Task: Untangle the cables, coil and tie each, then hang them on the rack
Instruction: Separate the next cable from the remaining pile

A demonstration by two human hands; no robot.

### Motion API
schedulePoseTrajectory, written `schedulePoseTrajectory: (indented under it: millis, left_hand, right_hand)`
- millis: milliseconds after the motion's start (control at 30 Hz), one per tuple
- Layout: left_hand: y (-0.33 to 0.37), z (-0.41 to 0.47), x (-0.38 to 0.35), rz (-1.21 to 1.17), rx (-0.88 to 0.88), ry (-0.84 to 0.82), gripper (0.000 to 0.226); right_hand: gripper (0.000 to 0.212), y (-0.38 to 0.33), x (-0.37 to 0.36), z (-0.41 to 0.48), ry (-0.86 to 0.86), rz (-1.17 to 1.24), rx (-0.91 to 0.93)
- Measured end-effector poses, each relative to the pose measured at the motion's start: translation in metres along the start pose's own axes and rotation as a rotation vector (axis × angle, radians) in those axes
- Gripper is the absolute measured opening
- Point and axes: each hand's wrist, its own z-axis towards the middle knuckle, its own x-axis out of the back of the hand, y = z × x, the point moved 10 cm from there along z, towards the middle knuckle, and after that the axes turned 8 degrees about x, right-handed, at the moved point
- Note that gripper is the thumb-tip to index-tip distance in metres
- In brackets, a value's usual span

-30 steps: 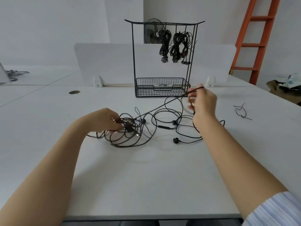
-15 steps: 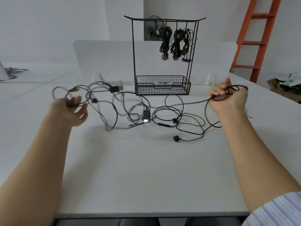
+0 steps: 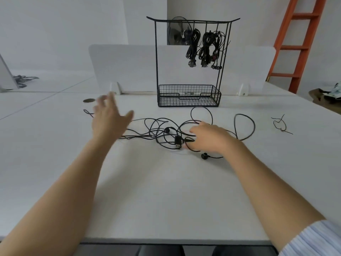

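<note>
A tangle of black cables (image 3: 162,133) lies on the white table, with a USB plug (image 3: 177,141) and an earbud (image 3: 204,155) showing among the loops. My left hand (image 3: 108,118) hovers above the left end of the tangle, blurred, fingers spread and holding nothing. My right hand (image 3: 210,138) rests low on the right part of the tangle with its fingers bent at the wires; whether it grips one is unclear. The black wire rack (image 3: 191,21) stands behind, with three coiled cables (image 3: 204,47) hanging from its top bar.
The rack has a wire basket (image 3: 189,97) at its base. A small twist tie (image 3: 280,124) lies at the right. A white divider panel (image 3: 125,67) runs behind the rack. An orange ladder (image 3: 302,41) leans at the back right.
Both hands were stretching the cables apart in the air. The cables now lie on the table, my left hand has let go and opened, and my right hand has dropped onto the tangle.
</note>
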Motion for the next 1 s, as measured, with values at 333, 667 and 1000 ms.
schedulePoseTrajectory:
  millis: [333, 667, 1000]
  left_hand:
    - [0.035, -0.043, -0.083, 0.098, -0.316, -0.612, 0.015]
    - [0.018, -0.009, -0.009, -0.695, -0.011, -0.347, 0.015]
    - [0.009, -0.018, -0.036, 0.174, -0.115, -0.450, 0.011]
  right_hand:
    - [0.009, 0.015, -0.002, 0.004, 0.077, -0.018, -0.076]
    - [0.021, 0.029, 0.070, -0.026, 0.743, -0.017, -0.179]
    - [0.034, 0.044, 0.075, -0.042, 0.949, 0.300, -0.243]
